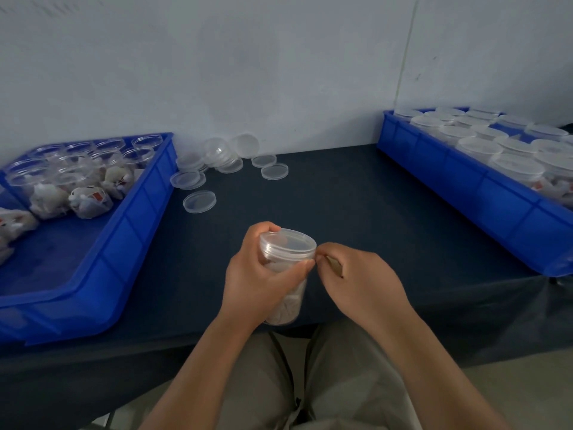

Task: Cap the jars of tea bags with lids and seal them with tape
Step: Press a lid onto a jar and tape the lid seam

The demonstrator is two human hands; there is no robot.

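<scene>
A clear plastic jar [286, 268] of tea bags, with a clear lid [290, 242] on it, is held above the table's front edge. My left hand [257, 283] grips the jar round its side, thumb across the front just under the lid. My right hand [359, 283] is at the jar's right side, fingertips pinched at the lid's rim. It holds a small brownish roll of tape [335, 265], mostly hidden in the fingers.
A blue tray [130, 231] at left holds several open jars [77, 181] of tea bags. A blue tray [465, 187] at right holds several capped jars [496, 144]. Several loose lids [223, 162] lie on the dark table [356, 206] near the back wall.
</scene>
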